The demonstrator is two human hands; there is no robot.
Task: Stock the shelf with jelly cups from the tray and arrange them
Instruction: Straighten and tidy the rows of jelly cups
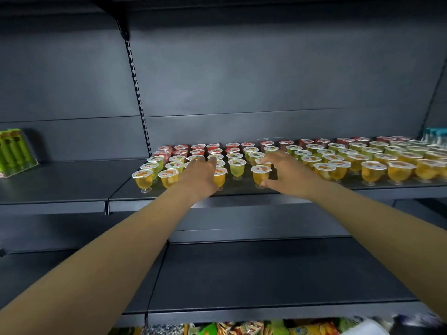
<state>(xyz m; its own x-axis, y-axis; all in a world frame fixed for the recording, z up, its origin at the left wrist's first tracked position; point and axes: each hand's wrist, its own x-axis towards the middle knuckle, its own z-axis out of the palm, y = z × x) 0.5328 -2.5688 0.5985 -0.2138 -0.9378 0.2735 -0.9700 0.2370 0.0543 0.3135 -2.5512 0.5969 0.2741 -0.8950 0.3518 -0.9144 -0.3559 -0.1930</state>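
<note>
Jelly cups (pixel 266 160) stand upright in rows on the middle shelf (pixel 242 193), red at the back, green between, yellow at the front (sorted by colour, it seems). The rows fill the bay from its left upright to the right edge of view; a gap shows in the front row between the two hands. Right hand (pixel 285 175) brackets one yellow cup (pixel 260 174), thumb low by its stem and fingers over the lid, apparently to shift it into line; whether it truly pinches cannot be told. Left hand (pixel 202 175) lies among the left cups, fingers straight and together, likely steadying or nudging them. The shelf's front lip lies just beside the front row, so little room remains there. Green packs (pixel 15 151) stand well apart at left. No tray is in view.
</note>
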